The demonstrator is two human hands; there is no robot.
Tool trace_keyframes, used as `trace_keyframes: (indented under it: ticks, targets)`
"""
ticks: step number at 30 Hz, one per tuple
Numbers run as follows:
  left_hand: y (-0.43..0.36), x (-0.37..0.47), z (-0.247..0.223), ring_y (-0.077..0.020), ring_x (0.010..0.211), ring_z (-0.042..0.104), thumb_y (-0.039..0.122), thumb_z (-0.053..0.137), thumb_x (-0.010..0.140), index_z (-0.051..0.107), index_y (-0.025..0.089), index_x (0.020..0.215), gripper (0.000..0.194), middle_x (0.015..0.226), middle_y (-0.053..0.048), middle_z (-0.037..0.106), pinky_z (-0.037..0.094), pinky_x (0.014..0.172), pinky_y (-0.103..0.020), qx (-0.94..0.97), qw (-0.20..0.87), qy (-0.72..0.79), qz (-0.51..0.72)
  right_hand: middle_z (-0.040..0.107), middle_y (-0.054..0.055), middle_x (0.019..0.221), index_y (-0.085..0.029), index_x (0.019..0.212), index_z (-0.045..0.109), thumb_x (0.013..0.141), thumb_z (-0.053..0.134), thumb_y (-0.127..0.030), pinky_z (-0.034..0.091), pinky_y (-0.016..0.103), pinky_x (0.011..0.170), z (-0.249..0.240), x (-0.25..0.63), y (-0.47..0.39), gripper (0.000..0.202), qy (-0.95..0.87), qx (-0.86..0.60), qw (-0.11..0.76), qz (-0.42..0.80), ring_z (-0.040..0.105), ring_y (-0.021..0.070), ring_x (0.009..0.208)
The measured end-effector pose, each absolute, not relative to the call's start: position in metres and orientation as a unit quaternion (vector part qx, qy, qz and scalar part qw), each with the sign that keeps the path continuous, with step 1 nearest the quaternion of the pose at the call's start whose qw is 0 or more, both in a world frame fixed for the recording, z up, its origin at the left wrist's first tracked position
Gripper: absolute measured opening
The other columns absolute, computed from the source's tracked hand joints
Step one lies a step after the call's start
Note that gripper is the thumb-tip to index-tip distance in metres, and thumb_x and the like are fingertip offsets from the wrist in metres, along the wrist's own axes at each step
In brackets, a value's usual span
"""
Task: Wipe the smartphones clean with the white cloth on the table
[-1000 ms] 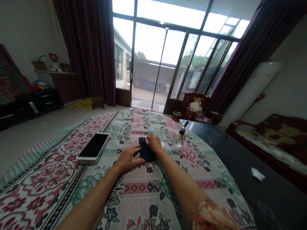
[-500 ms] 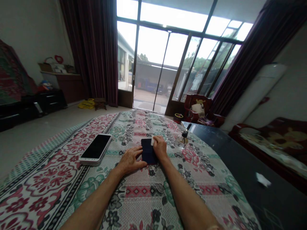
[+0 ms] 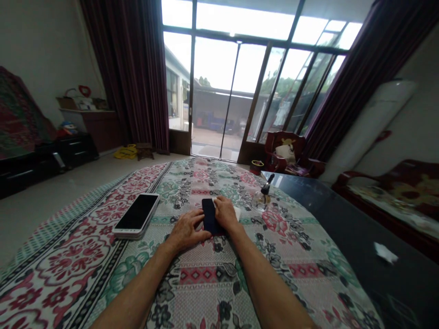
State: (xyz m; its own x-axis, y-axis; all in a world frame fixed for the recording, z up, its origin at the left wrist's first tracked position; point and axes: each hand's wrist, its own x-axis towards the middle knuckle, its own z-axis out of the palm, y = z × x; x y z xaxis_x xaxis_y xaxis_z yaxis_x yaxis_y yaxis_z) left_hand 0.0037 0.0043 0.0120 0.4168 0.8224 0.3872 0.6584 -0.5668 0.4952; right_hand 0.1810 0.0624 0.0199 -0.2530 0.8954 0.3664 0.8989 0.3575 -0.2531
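Note:
A flat dark blue rectangle, with a reddish lower edge, lies on the patterned tablecloth between my hands. I cannot make out its kind. My left hand holds its left side, with fingers along the edge and the thumb at the lower corner. On its right side rests my right hand, fingers curled over the edge and covering part of it. A small white piece, perhaps tissue or cloth, shows beside the right hand, partly hidden by it.
To the left lies a white-framed smartphone on top of another flat thing. A clear container with a black-handled tool stands at right. The tablecloth covers the round table, beside a dark tabletop bearing crumpled white paper.
The white piece has gone from my right fingertips to the outer side of that hand. My right fingers now lie on the dark rectangle's right edge. The left hand stays in place.

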Motion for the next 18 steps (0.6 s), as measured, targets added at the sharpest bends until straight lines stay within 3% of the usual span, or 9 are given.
trace_keyframes:
  ticks: [9,18]
  targets:
    - [0.005,0.004,0.010,-0.0282,0.113,0.056,0.040,0.074,0.070,0.070,0.023,0.110,0.044,0.121,-0.007,0.064,0.042,0.101,-0.041,0.832,0.121,0.435,0.322,0.054,0.007,0.131,-0.017,0.118,0.059,0.084,0.044,-0.016,0.036,0.038,0.093,0.028,0.164,0.054,0.037,-0.850,-0.493,0.186,-0.019,0.045,0.0248,0.112]
    - [0.008,0.002,0.008,-0.0278,0.113,0.056,0.041,0.071,0.073,0.068,0.019,0.113,0.046,0.122,-0.010,0.063,0.042,0.101,-0.040,0.844,0.116,0.424,0.307,0.058,0.004,0.128,-0.020,0.112,0.063,0.085,0.044,-0.014,0.035,0.033,0.096,0.026,0.167,0.063,0.034,-0.864,-0.468,0.183,-0.010,0.049,0.0205,0.110]
